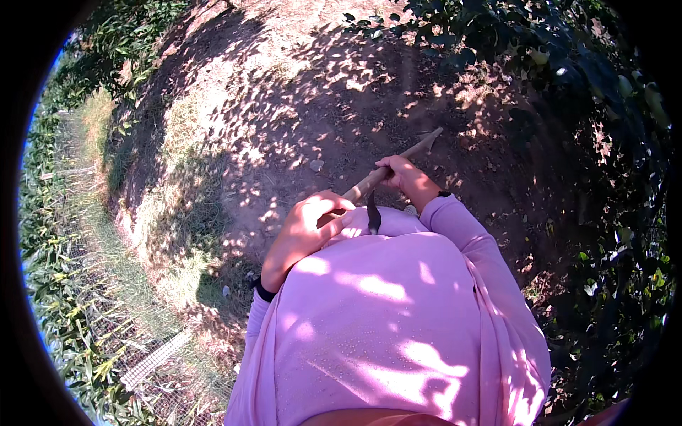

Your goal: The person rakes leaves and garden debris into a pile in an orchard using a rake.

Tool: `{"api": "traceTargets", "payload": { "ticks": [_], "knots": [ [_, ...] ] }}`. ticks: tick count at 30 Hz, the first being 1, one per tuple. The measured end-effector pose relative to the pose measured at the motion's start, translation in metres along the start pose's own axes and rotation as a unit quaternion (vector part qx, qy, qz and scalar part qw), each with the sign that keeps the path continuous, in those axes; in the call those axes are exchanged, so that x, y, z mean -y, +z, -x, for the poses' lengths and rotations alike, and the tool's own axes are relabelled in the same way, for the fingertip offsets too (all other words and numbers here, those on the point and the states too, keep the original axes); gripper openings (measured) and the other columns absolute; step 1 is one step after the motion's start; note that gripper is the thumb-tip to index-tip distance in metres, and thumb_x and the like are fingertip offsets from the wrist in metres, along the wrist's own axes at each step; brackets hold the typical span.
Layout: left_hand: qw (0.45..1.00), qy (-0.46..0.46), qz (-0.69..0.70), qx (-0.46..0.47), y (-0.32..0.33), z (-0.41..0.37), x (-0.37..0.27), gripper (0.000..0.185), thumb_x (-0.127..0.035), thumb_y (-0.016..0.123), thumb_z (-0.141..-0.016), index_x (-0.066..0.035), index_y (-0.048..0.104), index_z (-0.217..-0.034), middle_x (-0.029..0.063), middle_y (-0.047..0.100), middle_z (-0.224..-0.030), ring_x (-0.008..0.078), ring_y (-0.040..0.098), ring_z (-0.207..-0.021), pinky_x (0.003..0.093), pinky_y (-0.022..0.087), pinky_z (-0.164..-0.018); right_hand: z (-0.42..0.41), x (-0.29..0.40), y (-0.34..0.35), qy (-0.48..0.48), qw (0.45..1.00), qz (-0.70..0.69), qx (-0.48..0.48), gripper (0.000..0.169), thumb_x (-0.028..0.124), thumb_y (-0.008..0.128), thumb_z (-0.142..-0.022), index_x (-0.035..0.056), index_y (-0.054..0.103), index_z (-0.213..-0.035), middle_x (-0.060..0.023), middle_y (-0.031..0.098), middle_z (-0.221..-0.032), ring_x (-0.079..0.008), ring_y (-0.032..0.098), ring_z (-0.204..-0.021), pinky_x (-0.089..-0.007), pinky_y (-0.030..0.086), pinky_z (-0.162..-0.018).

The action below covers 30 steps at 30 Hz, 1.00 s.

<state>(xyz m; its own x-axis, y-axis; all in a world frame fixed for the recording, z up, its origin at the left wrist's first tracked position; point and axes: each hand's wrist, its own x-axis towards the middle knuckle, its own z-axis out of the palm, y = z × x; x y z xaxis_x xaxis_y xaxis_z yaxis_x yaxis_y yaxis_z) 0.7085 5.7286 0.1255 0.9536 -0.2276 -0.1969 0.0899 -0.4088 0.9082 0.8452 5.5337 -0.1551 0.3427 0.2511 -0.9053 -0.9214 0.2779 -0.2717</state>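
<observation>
A long wooden handle (367,183) runs slantwise across the front of my body, from near my waist out to the upper right. My right hand (400,173) is closed around its middle. The fingers of my left hand (319,213) curl around its near end, close to my pink top. At the far end a thin, flat part (434,139) juts from the wood; shade hides what kind of tool head it is. A dark strap (374,213) hangs at my front beneath the handle.
Bare, dappled soil (287,138) lies ahead with a pale stone (316,165) on it. Dark leafy branches (575,64) hang at the right. On the left, grass borders a wire mesh fence (154,362) with tall green plants (69,330) along it.
</observation>
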Motion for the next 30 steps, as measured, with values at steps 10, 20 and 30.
{"api": "traceTargets", "payload": {
  "ticks": [10,20,30],
  "knots": [
    [0.987,0.145,0.030,0.067,-0.012,-0.020,0.005,0.009,-0.005,0.056,-0.074,0.000,0.064,-0.073,0.0088,0.062,-0.071,0.0190,0.061,-0.068,0.0289,0.048,-0.063,-0.065,0.000,-0.006,-0.072,0.995,0.012,-0.069,0.016,0.005,0.056,-0.078,0.0056,0.046,-0.090,-0.0073,0.051,-0.077,-0.0204,0.053,-0.064,-0.0398,0.045,-0.055],
    [0.983,0.129,0.049,0.125,-0.032,-0.027,0.015,0.020,-0.014,0.059,-0.077,-0.001,0.062,-0.062,0.0073,0.058,-0.056,0.0219,0.057,-0.064,0.0320,0.046,-0.058,-0.086,-0.005,-0.003,-0.097,0.987,-0.074,-0.106,0.011,0.002,0.054,-0.077,0.0032,0.047,-0.085,-0.0085,0.049,-0.070,-0.0224,0.052,-0.057,-0.0358,0.047,-0.051],
    [0.963,0.223,0.076,0.132,-0.033,-0.032,0.025,0.015,-0.009,0.070,-0.069,-0.003,0.058,-0.063,0.0042,0.052,-0.055,0.0235,0.054,-0.055,0.0345,0.044,-0.059,-0.029,0.009,0.022,-0.086,0.986,-0.027,-0.137,0.011,0.010,0.055,-0.077,0.0053,0.046,-0.072,-0.0078,0.049,-0.060,-0.0211,0.052,-0.052,-0.0356,0.048,-0.049]
  ]
}}
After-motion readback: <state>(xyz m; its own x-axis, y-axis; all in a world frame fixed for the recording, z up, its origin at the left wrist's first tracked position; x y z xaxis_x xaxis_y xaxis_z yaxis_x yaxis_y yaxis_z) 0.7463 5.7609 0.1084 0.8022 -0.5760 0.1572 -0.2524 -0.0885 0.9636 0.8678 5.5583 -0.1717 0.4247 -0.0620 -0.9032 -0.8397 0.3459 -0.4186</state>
